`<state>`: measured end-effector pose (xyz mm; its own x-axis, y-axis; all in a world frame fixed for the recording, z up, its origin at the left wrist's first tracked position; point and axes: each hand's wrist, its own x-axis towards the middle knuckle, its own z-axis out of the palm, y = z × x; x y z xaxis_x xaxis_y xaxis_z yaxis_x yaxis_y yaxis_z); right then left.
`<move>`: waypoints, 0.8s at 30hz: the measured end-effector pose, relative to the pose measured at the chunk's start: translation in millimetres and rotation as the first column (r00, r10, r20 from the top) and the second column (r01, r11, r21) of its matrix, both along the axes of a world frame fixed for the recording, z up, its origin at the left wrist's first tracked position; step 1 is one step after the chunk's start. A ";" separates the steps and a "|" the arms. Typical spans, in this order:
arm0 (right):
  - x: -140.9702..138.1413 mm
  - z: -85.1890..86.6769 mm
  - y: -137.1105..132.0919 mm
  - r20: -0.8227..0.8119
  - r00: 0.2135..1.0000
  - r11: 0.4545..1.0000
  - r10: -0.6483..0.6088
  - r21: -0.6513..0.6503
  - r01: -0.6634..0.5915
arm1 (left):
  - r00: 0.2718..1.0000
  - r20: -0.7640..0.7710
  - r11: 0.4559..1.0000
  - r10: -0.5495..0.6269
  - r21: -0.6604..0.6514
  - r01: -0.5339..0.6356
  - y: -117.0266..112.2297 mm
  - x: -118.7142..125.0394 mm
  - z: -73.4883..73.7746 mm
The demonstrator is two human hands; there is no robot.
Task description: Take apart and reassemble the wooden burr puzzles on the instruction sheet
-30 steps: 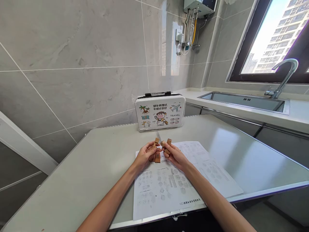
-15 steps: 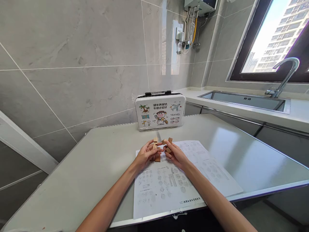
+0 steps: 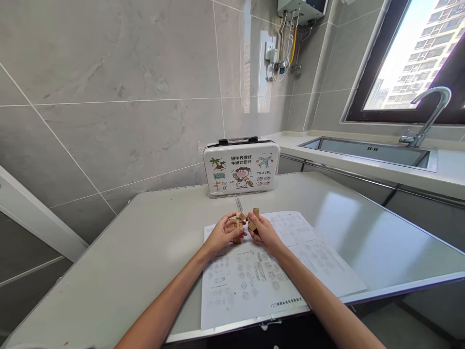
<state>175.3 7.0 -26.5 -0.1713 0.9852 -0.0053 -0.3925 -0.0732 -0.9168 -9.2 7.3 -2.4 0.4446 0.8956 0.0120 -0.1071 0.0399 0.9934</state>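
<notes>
Both of my hands meet over the far end of a printed instruction sheet [image 3: 250,283] on a pale grey table [image 3: 119,271]. My left hand [image 3: 222,233] is closed around a cluster of small wooden puzzle blocks [image 3: 239,224]. My right hand [image 3: 262,230] grips more wooden blocks [image 3: 254,216], one of them sticking up above its fingers. The two bundles touch between my fingertips. How the blocks fit together is hidden by my fingers.
A white tin case [image 3: 241,167] with cartoon travel pictures stands upright at the table's far edge against the tiled wall. A second printed sheet [image 3: 319,257] lies to the right. A steel sink [image 3: 366,151] and tap [image 3: 428,114] are on the counter at the right, below a window.
My hands have drawn closer together, and the blocks in each now touch. The left hand's blocks have dropped lower, more covered by the fingers.
</notes>
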 end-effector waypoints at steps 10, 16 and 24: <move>-4.6 -0.2 -3.3 0.209 0.963 0.958 -0.170 0.263 0.112 | 0.993 -0.098 0.996 -0.065 0.053 0.070 -3.8 2.0 5.9; -6.5 0.0 -4.9 0.267 0.923 0.916 -0.278 0.362 0.172 | 0.990 -0.113 0.994 -0.080 0.060 0.087 0.0 -1.2 2.0; -5.5 3.2 -10.5 0.300 0.916 0.904 -0.266 0.407 0.129 | 0.983 -0.142 0.988 -0.115 0.092 0.128 -3.2 -3.3 8.6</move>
